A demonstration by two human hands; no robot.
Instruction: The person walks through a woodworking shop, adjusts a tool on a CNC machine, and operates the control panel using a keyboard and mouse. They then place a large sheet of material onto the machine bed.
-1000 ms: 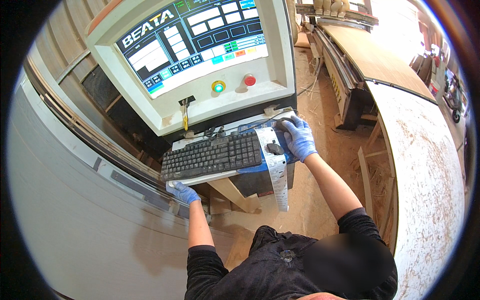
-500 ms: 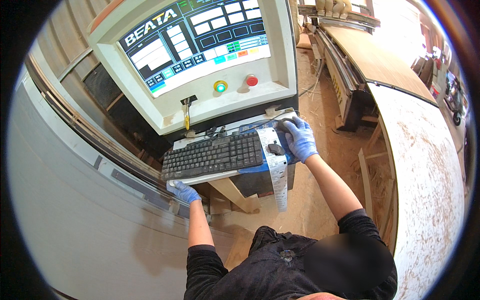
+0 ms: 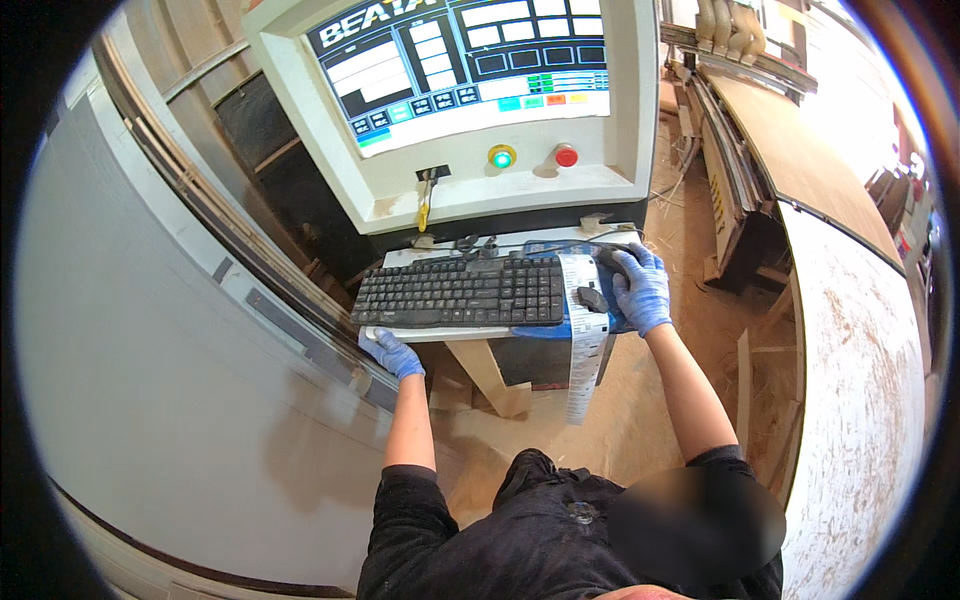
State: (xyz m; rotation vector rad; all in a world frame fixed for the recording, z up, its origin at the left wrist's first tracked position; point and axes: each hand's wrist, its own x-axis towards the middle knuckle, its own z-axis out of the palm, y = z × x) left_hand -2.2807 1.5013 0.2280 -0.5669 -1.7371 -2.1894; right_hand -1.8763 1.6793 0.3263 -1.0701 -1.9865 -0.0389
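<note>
My left hand (image 3: 395,355), in a blue glove, grips the front left corner of a white shelf (image 3: 455,333), its fingers partly hidden there. On that shelf lies a black keyboard (image 3: 460,292). To the keyboard's right, my gloved right hand (image 3: 643,292) rests closed over a dark computer mouse (image 3: 609,259), which shows only in part. Between keyboard and hand, a long printed paper strip (image 3: 586,365) hangs over the shelf's front edge. A small black mouse-shaped object (image 3: 591,299) sits on the strip, above a blue mat (image 3: 545,331).
Behind the shelf stands a control cabinet with a lit screen (image 3: 470,75), a green-lit button (image 3: 502,157) and a red button (image 3: 567,155). A grey panel (image 3: 190,380) fills the left. Boards (image 3: 850,330) lie along the right, above a dusty floor.
My view has shifted, so the cabinet and shelf sit further right and the screen's top is cut off. Both hands stay at the same spots on the shelf and mouse.
</note>
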